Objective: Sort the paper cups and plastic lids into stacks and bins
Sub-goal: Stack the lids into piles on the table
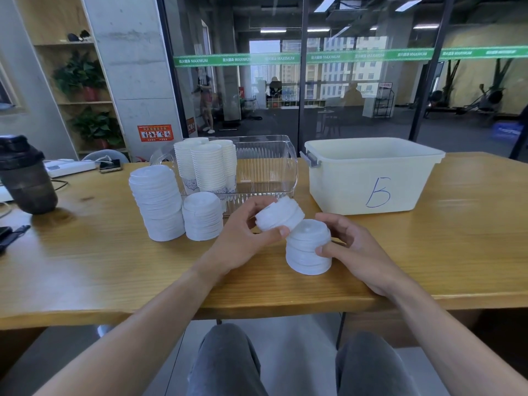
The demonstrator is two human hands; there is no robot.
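My left hand grips a short, tilted stack of white plastic lids just above the table. Directly below and to its right, a second stack of lids stands on the table, and my right hand holds it from the right side, thumb against its wall. A tall lid stack and a shorter lid stack stand to the left. White paper cups, stacked in several columns, stand in the left end of a clear plastic bin.
A cream bin marked with a hand-drawn letter sits at the right back of the wooden table. A dark shaker bottle stands far left, with a power strip, phone and cables near it. The table's front edge runs just below my wrists.
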